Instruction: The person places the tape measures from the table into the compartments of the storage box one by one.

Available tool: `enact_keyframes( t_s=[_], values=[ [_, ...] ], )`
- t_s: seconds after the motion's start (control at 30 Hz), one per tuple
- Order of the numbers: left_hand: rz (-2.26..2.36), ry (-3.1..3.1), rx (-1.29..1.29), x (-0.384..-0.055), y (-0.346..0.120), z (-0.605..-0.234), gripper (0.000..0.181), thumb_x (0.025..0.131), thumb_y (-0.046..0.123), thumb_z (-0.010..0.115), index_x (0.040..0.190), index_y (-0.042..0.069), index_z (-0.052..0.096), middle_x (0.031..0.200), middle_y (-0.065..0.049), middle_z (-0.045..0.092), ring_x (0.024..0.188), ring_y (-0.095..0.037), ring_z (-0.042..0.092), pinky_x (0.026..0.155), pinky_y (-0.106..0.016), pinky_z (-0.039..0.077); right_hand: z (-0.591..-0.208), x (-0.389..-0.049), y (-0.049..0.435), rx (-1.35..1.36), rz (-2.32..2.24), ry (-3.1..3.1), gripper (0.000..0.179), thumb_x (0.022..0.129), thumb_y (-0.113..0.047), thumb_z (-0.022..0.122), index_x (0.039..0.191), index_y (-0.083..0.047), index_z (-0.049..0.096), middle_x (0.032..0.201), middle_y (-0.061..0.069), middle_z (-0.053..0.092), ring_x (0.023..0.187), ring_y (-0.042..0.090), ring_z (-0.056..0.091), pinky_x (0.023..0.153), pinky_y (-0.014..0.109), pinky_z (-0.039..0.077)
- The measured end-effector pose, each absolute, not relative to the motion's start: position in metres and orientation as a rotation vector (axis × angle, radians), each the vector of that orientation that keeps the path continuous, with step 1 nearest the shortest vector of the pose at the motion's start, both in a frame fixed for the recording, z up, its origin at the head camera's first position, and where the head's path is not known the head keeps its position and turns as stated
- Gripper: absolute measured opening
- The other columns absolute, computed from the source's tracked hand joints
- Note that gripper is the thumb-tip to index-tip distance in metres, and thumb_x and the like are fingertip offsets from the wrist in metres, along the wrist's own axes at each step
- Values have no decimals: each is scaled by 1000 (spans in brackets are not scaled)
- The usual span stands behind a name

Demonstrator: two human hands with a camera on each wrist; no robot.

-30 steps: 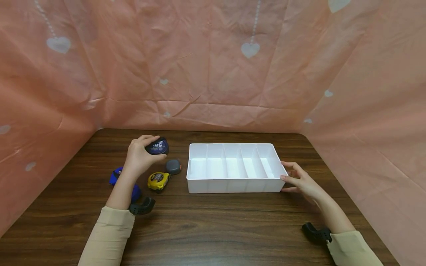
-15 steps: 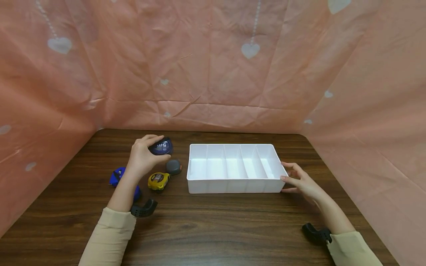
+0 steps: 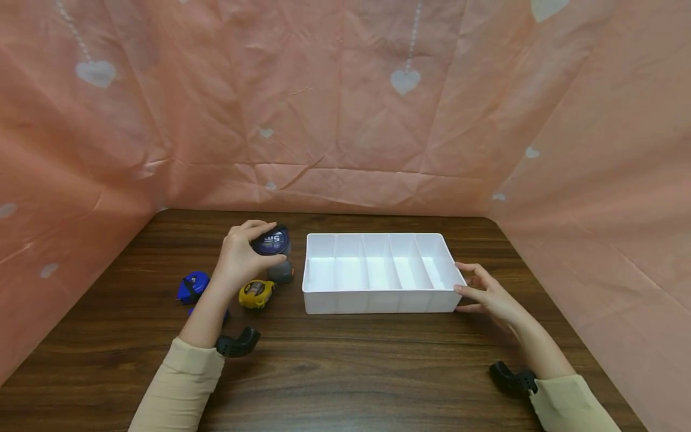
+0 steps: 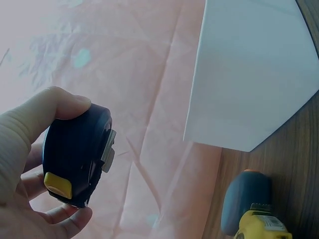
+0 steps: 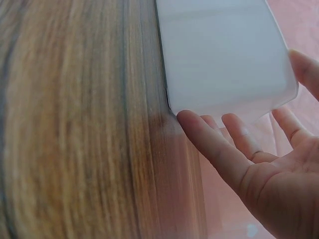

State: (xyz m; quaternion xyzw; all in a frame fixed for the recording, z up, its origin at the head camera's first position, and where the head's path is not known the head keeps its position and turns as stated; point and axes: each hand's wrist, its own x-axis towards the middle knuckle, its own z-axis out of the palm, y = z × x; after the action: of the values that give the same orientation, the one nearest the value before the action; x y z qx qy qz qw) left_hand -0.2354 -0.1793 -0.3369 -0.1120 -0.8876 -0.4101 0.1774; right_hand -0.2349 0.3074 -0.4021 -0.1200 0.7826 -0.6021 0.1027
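Five-compartment white tray and tape measures, dark wood-grain table, pink draped enclosure.
Table [image 3: 345,372]: brown, dark-streaked, backed and flanked by creased pink cloth [image 3: 302,108] printed with pale hearts. Left hand [image 3: 236,255]: thumb and fingers gripping the edges of a dark blue tape measure [image 3: 271,241], marked 5 m, yellow button and metal hook showing in the left wrist view; held to the left of the white tray [image 3: 381,301]. Right hand [image 3: 490,295]: fingers spread, tips touching the tray's right end. Tray: right of centre, long side towards the near edge. On the table left of the tray: grey tape measure [image 3: 280,273], yellow tape measure [image 3: 256,294] just nearer, blue tape measure [image 3: 192,287] farther left, and a blue item [image 3: 225,315] mostly hidden by the left forearm. Also: beige sleeves [image 3: 180,384], black wrist mounts [image 3: 239,343].
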Motion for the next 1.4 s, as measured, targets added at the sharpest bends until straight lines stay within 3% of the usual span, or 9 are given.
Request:
enact_keyframes(
  t_s=[1.4],
  values=[
    [-1111,-2531,-516,-236,-144,-355,66,64,18,89,123,4,65,119,-6,59,110,-28,43,83,-48,46,-403,-236,308,-330,-1777,2311,57,96,-14,59,142,-1,28,118,29,39,97,25,56,78,52,52]
  ],
)
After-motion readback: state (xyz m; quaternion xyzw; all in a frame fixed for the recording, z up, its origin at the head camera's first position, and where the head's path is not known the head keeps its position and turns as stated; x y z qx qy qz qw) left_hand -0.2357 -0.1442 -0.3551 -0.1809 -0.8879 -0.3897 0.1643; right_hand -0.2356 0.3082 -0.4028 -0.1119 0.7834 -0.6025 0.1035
